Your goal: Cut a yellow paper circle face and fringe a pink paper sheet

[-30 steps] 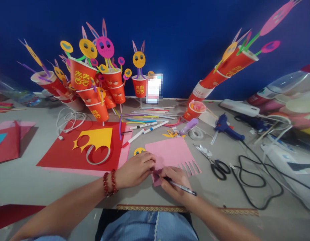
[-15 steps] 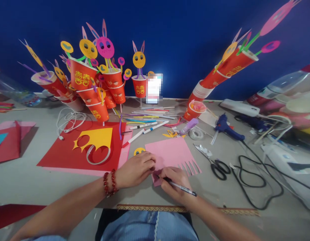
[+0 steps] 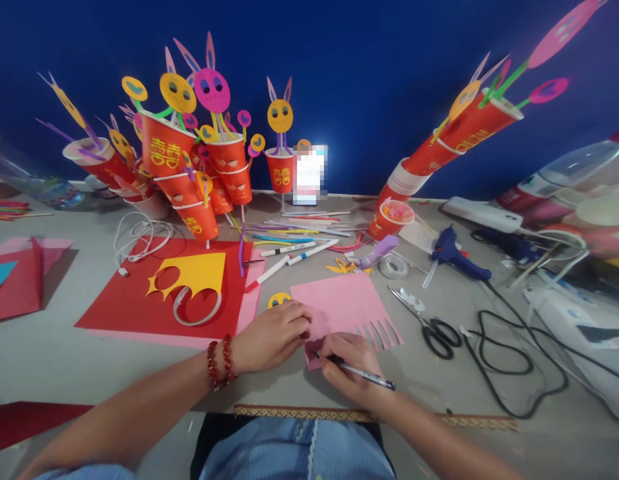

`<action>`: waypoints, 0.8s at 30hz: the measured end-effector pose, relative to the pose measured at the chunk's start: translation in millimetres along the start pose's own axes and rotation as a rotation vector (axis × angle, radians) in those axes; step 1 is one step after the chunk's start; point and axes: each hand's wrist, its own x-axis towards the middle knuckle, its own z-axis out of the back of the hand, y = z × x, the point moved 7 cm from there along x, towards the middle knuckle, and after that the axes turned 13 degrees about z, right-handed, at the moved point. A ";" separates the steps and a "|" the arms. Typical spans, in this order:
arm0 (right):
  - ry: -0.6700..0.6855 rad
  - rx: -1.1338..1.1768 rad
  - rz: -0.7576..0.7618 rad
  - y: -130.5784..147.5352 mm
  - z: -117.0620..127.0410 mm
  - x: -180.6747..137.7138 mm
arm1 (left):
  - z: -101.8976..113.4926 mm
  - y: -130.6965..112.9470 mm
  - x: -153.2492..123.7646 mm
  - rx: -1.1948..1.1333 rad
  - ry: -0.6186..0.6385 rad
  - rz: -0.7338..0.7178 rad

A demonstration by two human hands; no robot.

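A pink paper sheet (image 3: 339,303) lies on the grey table near the front edge, its right edge cut into narrow strips. My left hand (image 3: 272,335) rests curled on the sheet's near left corner and presses it down; a red bead bracelet is on that wrist. My right hand (image 3: 350,363) is closed round a black pen (image 3: 365,375), whose tip touches the sheet's near corner beside my left fingers. A small yellow paper face (image 3: 278,299) lies just beyond my left hand.
Black scissors (image 3: 429,325) lie right of the sheet, with a blue glue gun (image 3: 455,255), its black cord (image 3: 509,370) and a tape roll (image 3: 392,266). Red paper (image 3: 139,307) with a yellow cut-out lies left. Red paper cups (image 3: 189,167) with paper bunny faces and loose markers (image 3: 289,250) fill the back.
Both hands stay in place on the pink sheet; the view has shifted very slightly.
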 end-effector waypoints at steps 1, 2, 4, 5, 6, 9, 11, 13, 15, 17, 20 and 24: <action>0.000 0.002 0.003 -0.1 -0.2 -0.2 | -0.1 0.0 0.1 0.001 0.001 -0.002; 0.003 0.005 0.002 -0.2 -0.4 -0.4 | -0.2 -0.1 0.2 0.002 0.003 -0.003; 0.012 0.010 -0.004 -0.2 -0.6 -0.4 | -0.3 -0.3 0.4 0.004 0.004 -0.004; 0.018 0.011 -0.008 -0.1 -0.8 -0.3 | -0.2 -0.5 0.4 0.004 0.004 -0.004; 0.022 0.011 -0.009 0.3 -0.7 -0.2 | -0.1 -0.6 0.5 0.004 0.004 -0.002; 0.027 -0.003 -0.013 1.1 -0.2 0.0 | 0.2 -0.8 0.4 0.006 0.002 0.001; 0.030 -0.009 -0.019 0.8 -0.1 -0.2 | 0.2 -0.7 0.2 0.005 -0.002 0.001; 0.035 -0.002 -0.019 0.5 -0.4 -0.4 | 0.0 -0.3 -0.1 0.005 -0.008 -0.001; 0.037 0.011 -0.016 0.5 -0.2 -0.4 | -0.4 0.1 -0.2 0.005 -0.011 -0.001; 0.036 0.017 -0.020 0.5 0.5 -0.3 | -0.4 0.2 -0.1 0.005 -0.011 0.001; 0.038 0.031 -0.036 0.8 1.3 0.0 | 0.3 -0.5 0.2 0.002 -0.011 0.001; 0.032 0.060 -0.039 2.3 1.7 0.1 | 0.4 -0.9 0.0 0.003 -0.012 -0.004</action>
